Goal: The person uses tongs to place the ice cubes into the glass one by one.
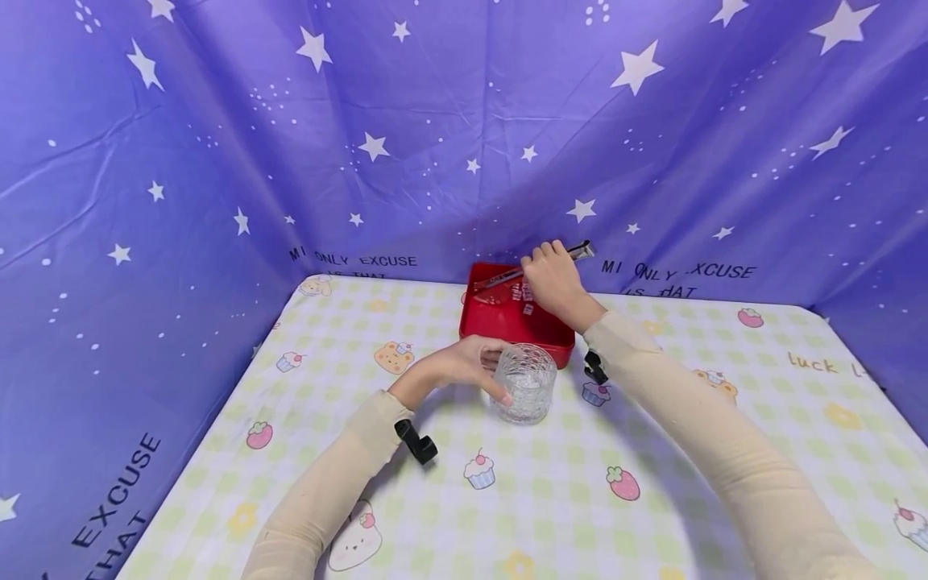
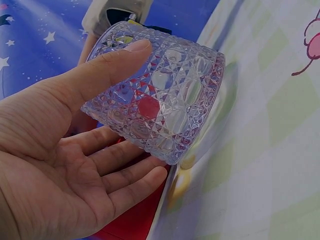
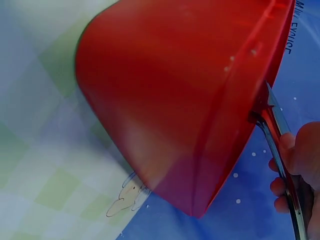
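Observation:
A clear cut-patterned glass (image 1: pixel 528 391) stands upright on the table in front of a red tray (image 1: pixel 495 324). My left hand (image 1: pixel 464 364) holds it from the left; in the left wrist view the thumb lies along one side of the glass (image 2: pixel 175 85) and the fingers reach round the other. Above the tray, my right hand (image 1: pixel 553 278) grips metal tongs (image 1: pixel 582 250), their tips angled down to the left into the tray. Several small clear cubes (image 1: pixel 528 308) lie inside it. The right wrist view has the tongs (image 3: pixel 274 137) passing behind the tray's rim, their tips hidden.
A checked tablecloth (image 1: pixel 565 515) with cupcake and strawberry prints covers the table. Purple star-printed curtain (image 1: pixel 435 177) hangs right behind the tray and along both sides. A black strap mount (image 1: pixel 416 441) sits on the left wrist, another (image 1: pixel 596 366) on the right.

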Motion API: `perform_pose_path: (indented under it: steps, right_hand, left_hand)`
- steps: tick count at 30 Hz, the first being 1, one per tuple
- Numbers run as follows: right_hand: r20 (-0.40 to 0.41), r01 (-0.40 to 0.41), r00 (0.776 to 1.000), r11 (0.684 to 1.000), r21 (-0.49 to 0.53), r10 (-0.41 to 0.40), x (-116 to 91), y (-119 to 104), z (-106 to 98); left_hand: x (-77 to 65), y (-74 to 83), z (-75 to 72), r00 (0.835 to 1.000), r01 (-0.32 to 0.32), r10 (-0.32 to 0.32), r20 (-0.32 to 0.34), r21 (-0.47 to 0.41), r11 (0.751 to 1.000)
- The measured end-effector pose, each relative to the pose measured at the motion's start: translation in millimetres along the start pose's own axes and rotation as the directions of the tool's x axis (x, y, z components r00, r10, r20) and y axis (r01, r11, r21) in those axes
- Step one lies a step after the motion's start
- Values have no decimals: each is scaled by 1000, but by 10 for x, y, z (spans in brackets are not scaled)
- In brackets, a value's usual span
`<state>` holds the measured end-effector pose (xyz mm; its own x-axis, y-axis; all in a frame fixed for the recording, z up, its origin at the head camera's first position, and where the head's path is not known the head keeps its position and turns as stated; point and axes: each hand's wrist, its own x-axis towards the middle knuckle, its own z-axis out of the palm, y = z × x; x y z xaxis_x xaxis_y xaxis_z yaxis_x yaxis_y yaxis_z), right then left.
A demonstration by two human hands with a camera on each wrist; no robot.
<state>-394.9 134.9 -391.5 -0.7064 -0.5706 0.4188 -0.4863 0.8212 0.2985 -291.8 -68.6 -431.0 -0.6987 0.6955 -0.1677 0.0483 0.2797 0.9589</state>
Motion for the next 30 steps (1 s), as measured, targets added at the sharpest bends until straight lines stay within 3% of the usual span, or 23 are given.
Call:
perform_pose_path:
  steps: [16, 30]
  right_hand:
    - [-2, -43, 999, 999, 21, 43, -84, 17, 152]
    - [-81, -37, 996, 999, 25, 39, -146, 57, 131]
  left_hand:
    - [20, -13, 13, 1000, -11, 11, 11, -13, 1000]
    - [11, -13, 3, 1000, -3, 3, 6, 0, 1000]
